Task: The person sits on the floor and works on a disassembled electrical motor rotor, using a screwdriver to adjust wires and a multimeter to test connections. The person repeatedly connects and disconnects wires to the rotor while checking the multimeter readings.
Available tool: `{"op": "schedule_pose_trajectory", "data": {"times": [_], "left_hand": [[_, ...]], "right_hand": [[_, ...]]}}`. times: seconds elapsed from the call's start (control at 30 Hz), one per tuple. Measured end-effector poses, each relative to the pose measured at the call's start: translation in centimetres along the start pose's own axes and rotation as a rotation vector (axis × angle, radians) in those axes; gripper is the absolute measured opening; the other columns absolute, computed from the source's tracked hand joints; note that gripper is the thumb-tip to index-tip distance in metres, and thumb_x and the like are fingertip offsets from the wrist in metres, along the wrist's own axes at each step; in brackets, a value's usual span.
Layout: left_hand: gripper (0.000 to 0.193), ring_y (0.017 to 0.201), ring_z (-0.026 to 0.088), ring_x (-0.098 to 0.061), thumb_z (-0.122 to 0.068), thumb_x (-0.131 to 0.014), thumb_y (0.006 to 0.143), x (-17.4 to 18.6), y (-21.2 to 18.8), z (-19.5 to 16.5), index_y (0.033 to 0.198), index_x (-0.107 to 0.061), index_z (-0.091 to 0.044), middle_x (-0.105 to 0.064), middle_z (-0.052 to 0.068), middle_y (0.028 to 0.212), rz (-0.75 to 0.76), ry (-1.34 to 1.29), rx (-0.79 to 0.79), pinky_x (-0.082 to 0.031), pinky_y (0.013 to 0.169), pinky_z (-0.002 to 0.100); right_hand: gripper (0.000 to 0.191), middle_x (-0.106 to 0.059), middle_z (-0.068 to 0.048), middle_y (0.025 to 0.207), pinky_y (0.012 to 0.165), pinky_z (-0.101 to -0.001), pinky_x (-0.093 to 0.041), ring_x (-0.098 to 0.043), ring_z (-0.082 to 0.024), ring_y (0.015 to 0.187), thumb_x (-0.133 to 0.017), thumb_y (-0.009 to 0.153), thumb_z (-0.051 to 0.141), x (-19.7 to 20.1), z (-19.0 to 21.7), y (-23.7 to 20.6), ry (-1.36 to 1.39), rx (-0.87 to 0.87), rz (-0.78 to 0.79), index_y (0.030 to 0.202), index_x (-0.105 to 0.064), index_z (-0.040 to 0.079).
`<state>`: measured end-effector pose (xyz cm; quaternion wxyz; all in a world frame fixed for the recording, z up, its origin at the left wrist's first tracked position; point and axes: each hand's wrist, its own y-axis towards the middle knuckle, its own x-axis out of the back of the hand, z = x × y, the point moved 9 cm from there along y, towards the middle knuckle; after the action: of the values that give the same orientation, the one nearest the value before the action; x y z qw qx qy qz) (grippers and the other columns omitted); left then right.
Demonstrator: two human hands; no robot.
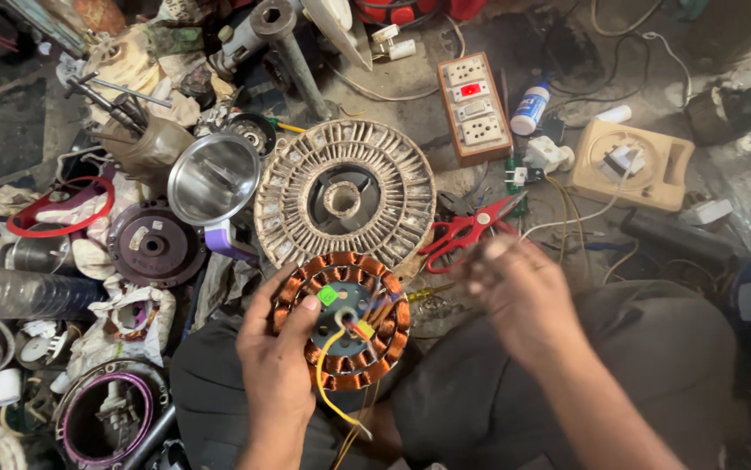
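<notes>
Cluttered floor (10,139); left hand (275,365) grips copper stator (342,320)

Floor packed: ribbed rotor disc (345,196) just behind copper stator (342,320), red scissors (461,231) right, steel cup (214,178) left; only lap (637,348) gives room.

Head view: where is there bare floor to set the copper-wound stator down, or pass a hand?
Bare floor lies far right, beyond the beige reel housing. A narrow strip runs between the finned rotor disc and the switch board. The left, around the steel jar, is packed. The left hand holds the stator.
</notes>
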<state>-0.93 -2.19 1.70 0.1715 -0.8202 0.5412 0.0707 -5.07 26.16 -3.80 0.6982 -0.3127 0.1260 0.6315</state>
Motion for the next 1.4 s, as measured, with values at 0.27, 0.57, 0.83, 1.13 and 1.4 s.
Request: {"op": "schedule_pose_trajectory", "data": {"times": [0.27,0.57,0.83,1.13,1.4], "left_hand": [[0.038,0.098,0.019,-0.072,-0.003,-0.060,0.088,2.6,1.2,2.9,0.126,-0.066,-0.001,-0.073,0.009,0.112,-0.075,-0.111,0.249,-0.059,0.084,0.034],[0.038,0.094,0.019,-0.071,0.001,-0.064,0.089,1.8,0.8,1.3,0.127,-0.063,0.003,-0.074,0.014,0.110,-0.064,0.013,0.090,-0.057,0.083,0.032],[0.041,0.096,0.017,-0.071,0.002,-0.068,0.087,1.3,0.2,1.1,0.127,-0.062,0.003,-0.074,0.013,0.111,0.007,0.006,0.041,-0.058,0.085,0.031],[0.043,0.095,0.019,-0.072,0.001,-0.068,0.086,1.5,-0.1,1.3,0.129,-0.061,0.002,-0.075,0.015,0.111,0.007,-0.032,0.093,-0.059,0.085,0.033],[0.042,0.097,0.017,-0.071,0.002,-0.068,0.088,2.1,-0.1,0.7,0.129,-0.061,0.004,-0.074,0.014,0.113,-0.010,-0.024,0.040,-0.058,0.088,0.032]], "right_hand": [[0.027,-0.068,-0.004,0.094,0.073,-0.0324,-0.055,-0.064,-0.014,0.081,-0.057,0.098,0.016,-0.6,-1.9,-0.5,-0.078,-0.090,0.067,0.115,-0.072,0.002],[0.011,-0.071,-0.006,0.097,0.077,-0.0273,-0.053,-0.064,-0.010,0.084,-0.074,0.090,0.002,-2.4,-3.2,-0.9,-0.322,-0.071,0.197,0.100,-0.069,0.000],[0.011,-0.070,-0.007,0.099,0.083,-0.0299,-0.059,-0.068,-0.011,0.089,-0.072,0.093,0.002,-5.0,-3.4,-1.3,-0.396,-0.044,0.287,0.102,-0.066,-0.001],[0.024,-0.065,-0.005,0.109,0.092,-0.0272,-0.054,-0.063,-0.011,0.105,-0.061,0.095,-0.002,-6.5,-3.2,-2.1,-0.494,0.155,0.326,0.119,-0.056,0.001],[0.022,-0.072,-0.004,0.106,0.080,-0.0286,-0.056,-0.066,-0.012,0.090,-0.065,0.095,0.003,-0.8,3.3,-0.9,-0.620,0.231,-0.080,0.117,-0.067,0.002]]}}
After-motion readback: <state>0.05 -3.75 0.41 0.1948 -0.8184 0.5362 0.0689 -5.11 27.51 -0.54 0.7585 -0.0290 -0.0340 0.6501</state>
